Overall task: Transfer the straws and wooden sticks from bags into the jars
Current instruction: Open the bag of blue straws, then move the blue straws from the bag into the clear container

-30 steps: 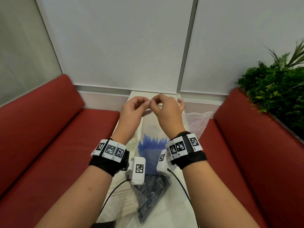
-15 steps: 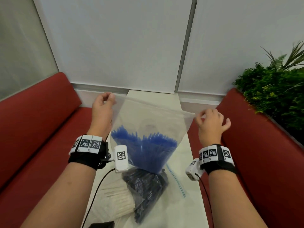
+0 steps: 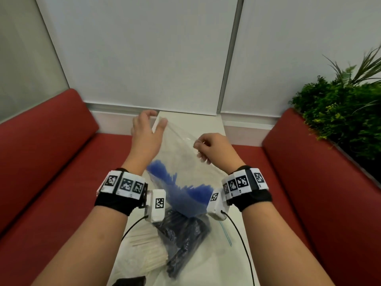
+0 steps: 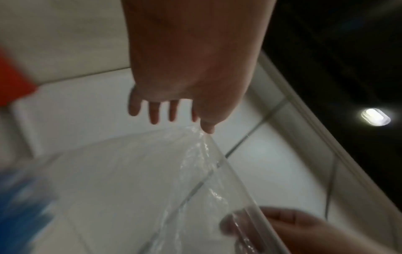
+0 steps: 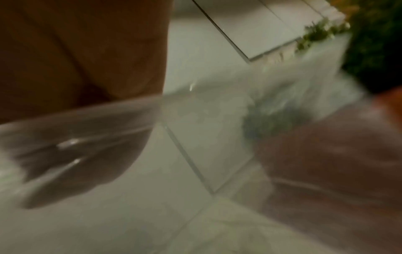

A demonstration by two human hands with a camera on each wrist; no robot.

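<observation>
You stand over a white table (image 3: pixel 233 263) set between 2 red benches (image 3: pixel 51 182). A clear bag (image 3: pixel 181 153) of blue straws (image 3: pixel 185 193) hangs above it, over a bag of dark straws (image 3: pixel 181 240) and wooden sticks (image 3: pixel 144 256). Your right hand (image 3: pixel 214 149) pinches the bag's rim with curled fingers; your left hand (image 3: pixel 146 133) has fingers spread, its thumb tip at the rim.

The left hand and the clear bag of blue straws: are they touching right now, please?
Cannot tell. In the left wrist view the left hand is spread, its thumb tip at the clear bag rim, but blur hides any contact. The right hand pinches the bag.
</observation>
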